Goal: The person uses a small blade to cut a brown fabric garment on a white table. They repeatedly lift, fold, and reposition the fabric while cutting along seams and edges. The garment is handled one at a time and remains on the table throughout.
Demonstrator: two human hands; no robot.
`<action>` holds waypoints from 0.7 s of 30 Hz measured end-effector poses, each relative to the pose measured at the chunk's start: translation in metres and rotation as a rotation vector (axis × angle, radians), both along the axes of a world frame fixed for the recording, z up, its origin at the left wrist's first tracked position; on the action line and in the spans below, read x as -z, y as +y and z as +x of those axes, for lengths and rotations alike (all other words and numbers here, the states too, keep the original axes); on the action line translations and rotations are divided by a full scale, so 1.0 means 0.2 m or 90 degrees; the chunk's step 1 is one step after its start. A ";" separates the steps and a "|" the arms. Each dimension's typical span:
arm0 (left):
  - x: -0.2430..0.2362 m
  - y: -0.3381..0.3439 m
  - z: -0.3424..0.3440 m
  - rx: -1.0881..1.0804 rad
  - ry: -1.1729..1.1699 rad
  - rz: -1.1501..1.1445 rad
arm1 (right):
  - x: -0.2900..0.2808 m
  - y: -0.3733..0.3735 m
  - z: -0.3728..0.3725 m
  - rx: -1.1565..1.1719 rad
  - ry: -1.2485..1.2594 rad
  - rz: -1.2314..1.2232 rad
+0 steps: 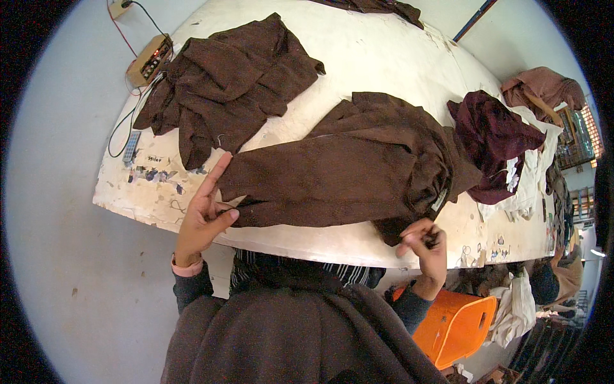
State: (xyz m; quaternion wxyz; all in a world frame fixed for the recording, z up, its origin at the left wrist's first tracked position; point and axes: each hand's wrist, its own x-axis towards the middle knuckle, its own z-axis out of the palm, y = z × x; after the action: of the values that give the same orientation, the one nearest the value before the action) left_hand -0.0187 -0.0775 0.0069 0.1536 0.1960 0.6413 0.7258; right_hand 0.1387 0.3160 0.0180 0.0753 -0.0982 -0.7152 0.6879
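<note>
A dark brown garment (pixel 332 169) lies stretched sideways across the white table, its bunched end with a small pale label (pixel 439 200) to the right. My left hand (pixel 203 221) is at its left end, forefinger and thumb spread apart along the cloth edge, gripping nothing I can see. Close to the garment's lower right corner, my right hand (pixel 425 246) hovers over the table's near edge with its fingers curled in. Something dark shows between those fingers, too small to make out. A second crumpled brown garment (pixel 230 77) rests beyond my left hand.
The white table (pixel 384 54) has a worn, curved near edge. At left are a power strip box (pixel 150 61) with cables and a remote control (pixel 132 146). Maroon cloth (pixel 495 141) is heaped at right; an orange plastic chair (pixel 455 326) stands below. Other people (pixel 543 89) are at far right.
</note>
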 end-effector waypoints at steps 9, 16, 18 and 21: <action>-0.04 -0.26 -0.08 -0.009 0.039 -0.106 | 0.03 0.03 0.01 0.059 0.120 0.007; -0.06 -0.27 -0.09 -0.179 0.359 -0.619 | -0.07 -0.18 -0.17 0.193 0.133 0.307; -0.08 -0.11 -0.06 -0.242 0.470 -0.622 | -0.08 -0.23 -0.23 0.231 0.127 0.411; -0.18 0.20 -0.01 -0.170 0.404 -0.418 | -0.12 -0.26 -0.26 0.253 0.070 0.489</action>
State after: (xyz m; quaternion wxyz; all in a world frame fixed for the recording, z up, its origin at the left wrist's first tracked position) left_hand -0.0206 -0.0374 0.0426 -0.0910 0.2648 0.8717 0.4022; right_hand 0.0859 0.2646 0.0414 0.2752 -0.1624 -0.8813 0.3481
